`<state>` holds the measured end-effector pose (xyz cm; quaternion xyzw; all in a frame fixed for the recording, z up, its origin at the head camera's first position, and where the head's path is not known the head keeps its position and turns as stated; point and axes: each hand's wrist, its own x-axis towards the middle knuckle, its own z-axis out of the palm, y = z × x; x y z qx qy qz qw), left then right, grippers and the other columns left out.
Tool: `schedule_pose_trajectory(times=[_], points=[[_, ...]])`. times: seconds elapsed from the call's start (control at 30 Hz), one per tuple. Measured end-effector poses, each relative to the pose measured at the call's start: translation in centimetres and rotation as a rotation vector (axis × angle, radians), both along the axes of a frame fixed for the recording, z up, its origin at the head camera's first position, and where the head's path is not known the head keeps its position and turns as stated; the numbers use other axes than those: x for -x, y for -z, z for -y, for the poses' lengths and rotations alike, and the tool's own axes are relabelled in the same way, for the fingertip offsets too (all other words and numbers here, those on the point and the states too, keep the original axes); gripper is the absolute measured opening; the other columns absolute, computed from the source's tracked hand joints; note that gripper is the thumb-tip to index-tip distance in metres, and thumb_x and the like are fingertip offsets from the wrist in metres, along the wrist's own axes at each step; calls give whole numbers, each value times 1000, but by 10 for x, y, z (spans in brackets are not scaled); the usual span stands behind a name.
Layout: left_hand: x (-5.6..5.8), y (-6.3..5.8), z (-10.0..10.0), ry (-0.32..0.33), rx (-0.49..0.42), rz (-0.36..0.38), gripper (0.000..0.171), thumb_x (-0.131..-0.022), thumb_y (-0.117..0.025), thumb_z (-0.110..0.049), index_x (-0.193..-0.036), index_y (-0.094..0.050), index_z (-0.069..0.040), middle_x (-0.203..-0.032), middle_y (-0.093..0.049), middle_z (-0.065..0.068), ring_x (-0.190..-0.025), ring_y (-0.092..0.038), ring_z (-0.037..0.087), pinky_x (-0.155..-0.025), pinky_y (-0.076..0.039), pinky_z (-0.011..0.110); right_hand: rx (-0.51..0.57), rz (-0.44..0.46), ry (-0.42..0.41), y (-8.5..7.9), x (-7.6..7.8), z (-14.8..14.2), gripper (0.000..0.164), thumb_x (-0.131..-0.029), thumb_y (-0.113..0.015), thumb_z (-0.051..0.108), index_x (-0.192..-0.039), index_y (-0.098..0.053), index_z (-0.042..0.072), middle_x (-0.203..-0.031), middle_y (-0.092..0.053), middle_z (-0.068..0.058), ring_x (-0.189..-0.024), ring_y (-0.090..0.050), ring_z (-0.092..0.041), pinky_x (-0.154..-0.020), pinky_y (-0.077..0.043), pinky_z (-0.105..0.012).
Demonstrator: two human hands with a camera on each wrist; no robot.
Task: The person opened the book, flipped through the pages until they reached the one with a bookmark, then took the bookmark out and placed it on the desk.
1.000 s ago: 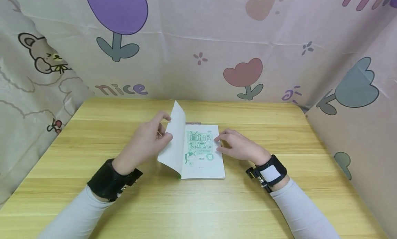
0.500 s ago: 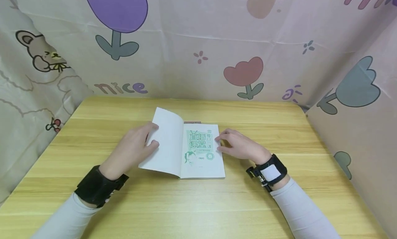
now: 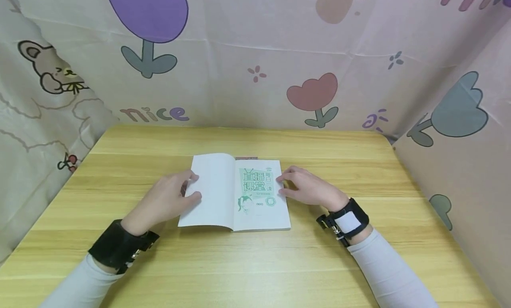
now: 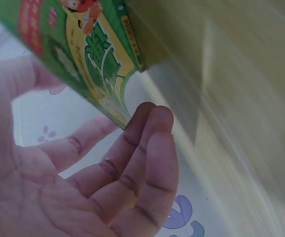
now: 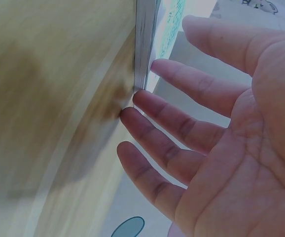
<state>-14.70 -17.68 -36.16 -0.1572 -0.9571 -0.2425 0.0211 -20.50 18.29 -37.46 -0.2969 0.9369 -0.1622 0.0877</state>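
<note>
A paperback book lies on the table, opened at its title page with green print. Its front cover is turned to the left, white inside facing up; in the left wrist view the outer side of the cover is green and illustrated. My left hand holds the cover by its left edge, thumb and index finger on the white side and other fingers beneath. At the right edge rests my right hand, its fingers fairly straight, with fingertips at the page block in the right wrist view.
The wooden table stretches around the book. Behind it and at both sides hangs a printed cloth with flowers and a bear. A thin reddish-brown strip shows past the book's top edge.
The cover has swung left and down from nearly upright to almost flat, with my left hand moving along left and lower. My right hand has stayed at the book's right edge.
</note>
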Motion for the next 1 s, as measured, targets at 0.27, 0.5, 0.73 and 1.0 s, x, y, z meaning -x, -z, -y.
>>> schedule_pose_trajectory(times=[0.27,0.5,0.73,1.0], points=[[0,7,1,-20,57,-4,69,-81,-67,-57,-120,-60,-1,-71,-51,3,-64,-47,18,-51,-37,30,-11,13,8,0,0,0,42,-90,-68,28,-127,-63,7,-121,-55,-6,-97,-51,-19,-81,-44,-28],[0,14,-1,-39,86,6,62,-82,-71,-47,-121,-58,-1,-91,-57,10,-78,-49,24,-61,-42,35,-17,5,4,0,2,-1,43,-90,-68,29,-127,-63,8,-121,-55,-5,-98,-51,-18,-82,-44,-28],[-2,18,-5,-37,101,5,58,-83,-73,-40,-119,-62,4,-110,-57,21,-92,-52,32,-75,-48,44,-17,3,0,0,1,-2,43,-90,-69,28,-127,-63,7,-120,-56,-5,-98,-51,-17,-81,-44,-28],[-4,18,-8,18,62,-17,46,-85,-73,-30,-119,-64,-2,-119,-60,18,-110,-54,35,-90,-43,53,-1,5,4,1,3,-5,43,-91,-66,29,-126,-64,5,-120,-57,-5,-98,-53,-17,-80,-44,-27]])
